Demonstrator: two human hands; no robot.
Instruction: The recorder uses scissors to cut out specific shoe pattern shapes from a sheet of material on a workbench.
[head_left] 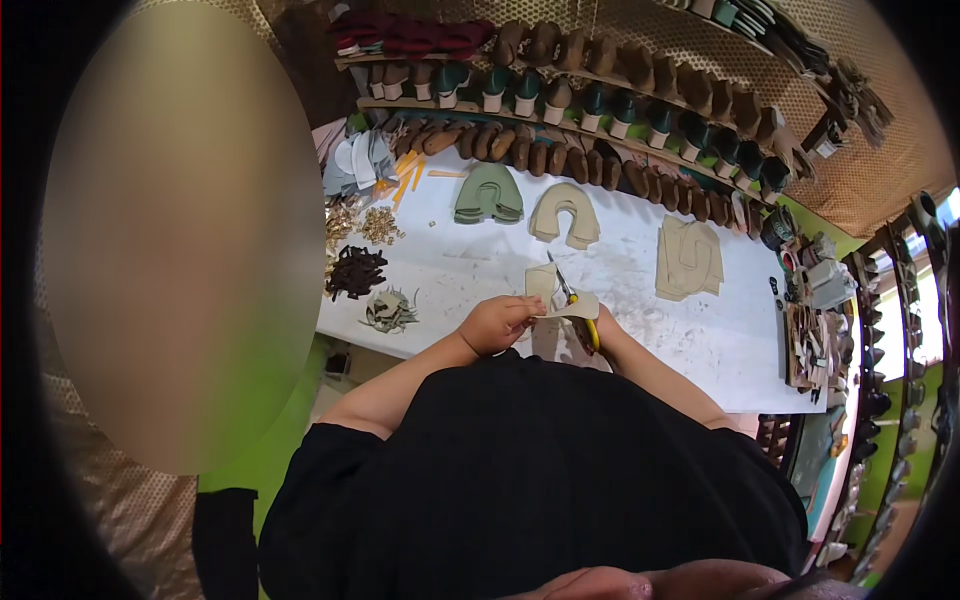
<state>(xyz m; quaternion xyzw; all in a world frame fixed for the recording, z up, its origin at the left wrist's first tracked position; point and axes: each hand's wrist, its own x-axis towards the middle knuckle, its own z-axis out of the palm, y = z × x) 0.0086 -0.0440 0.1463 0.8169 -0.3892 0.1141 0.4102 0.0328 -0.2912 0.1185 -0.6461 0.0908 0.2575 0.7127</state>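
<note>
My left hand is closed on a cream cut piece of material, fingers pinching its lower edge. Scissors with yellow and black handles are in my right hand, which is mostly hidden behind the handles and the piece. The blades point away from me and slightly left, beside the piece, and look parted. Past my hands lie a stack of cream U-shaped pieces and a stack of green U-shaped pieces. Farther right rests another pile of cream pieces.
On the white table's left side lie grey-green scraps, dark brown strips and small gold-coloured parts. Shelves of shoe lasts and heeled shoes line the far edge. A box of scraps stands at the right edge.
</note>
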